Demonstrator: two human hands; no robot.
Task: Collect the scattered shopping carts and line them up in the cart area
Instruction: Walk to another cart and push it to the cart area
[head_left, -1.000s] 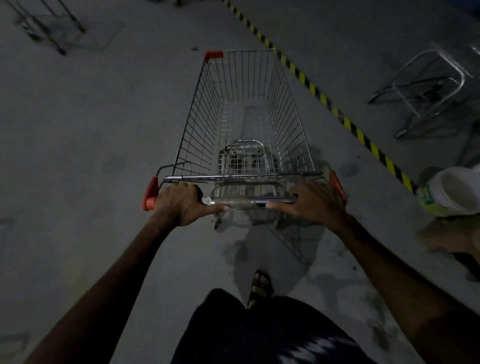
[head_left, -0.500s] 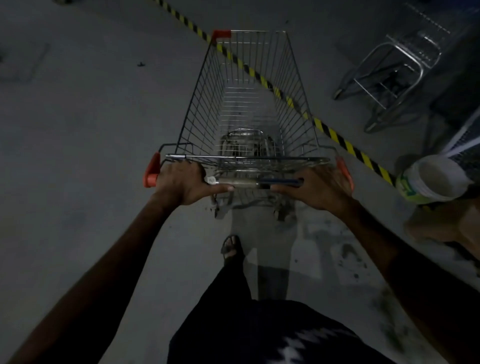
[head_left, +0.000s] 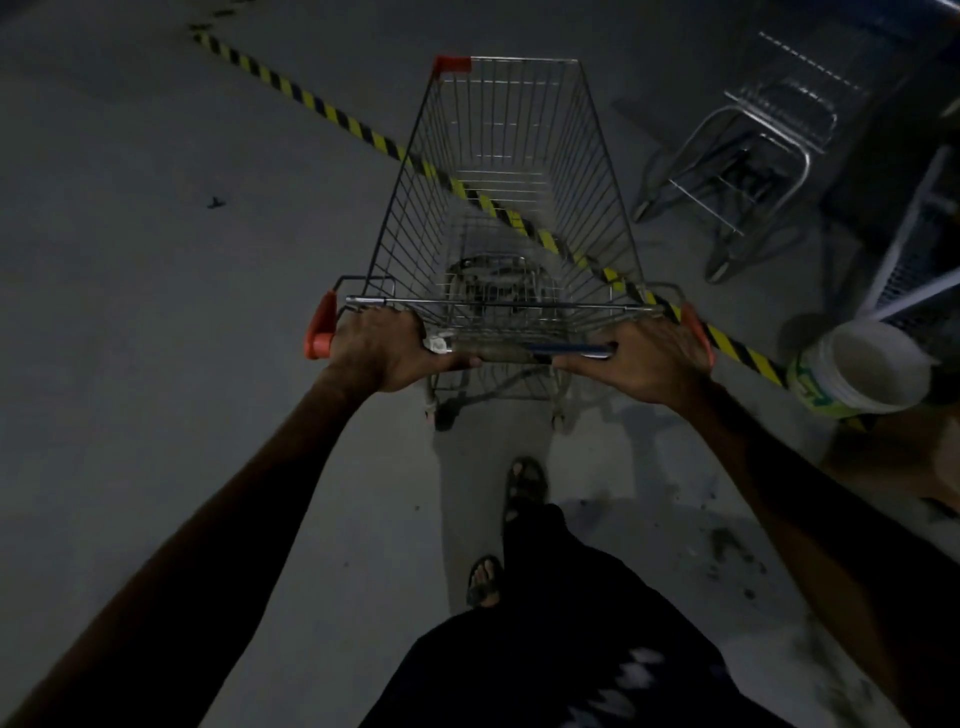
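Cart: one wire shopping cart (head_left: 511, 208) stands straight ahead of the person, basket empty, nose pointing away.
Left hand: the left hand (head_left: 382, 345) is wrapped around the handle bar (head_left: 519, 353) next to its red end cap.
Right hand: the right hand (head_left: 647, 358) grips the same bar at the far end, fingers curled over it.
Change: a second ago the striped floor line (head_left: 291, 88) ran off to the cart's right; now the basket sits across it, so the cart has been pushed over the line, probably into the cart area.
Meaning: it likely needs steering toward the parked frames next.
Count, left to right: one striped line, one cart in hand, one tipped metal cart frame (head_left: 748, 171) beyond on the right, one white bucket (head_left: 857, 371) near the right wrist.
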